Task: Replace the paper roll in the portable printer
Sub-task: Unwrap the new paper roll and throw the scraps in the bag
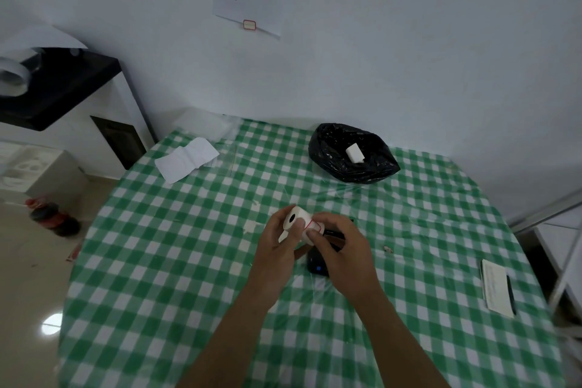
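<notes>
A white paper roll [299,220] with a dark core hole and a red-edged label is held above the table's middle. My left hand [277,246] grips its left end, thumb across the face. My right hand [340,249] pinches the label end with thumb and forefinger. Under my right hand lies the black portable printer [318,264], mostly hidden, a small blue light showing on it. I cannot tell whether its lid is up.
A round table with a green checked cloth [189,261]. A black-bagged bin [352,153] holding a white roll stands at the back. White papers [185,159] lie back left. A notepad with pen [499,287] lies right. Dark bottles [53,217] stand on the floor left.
</notes>
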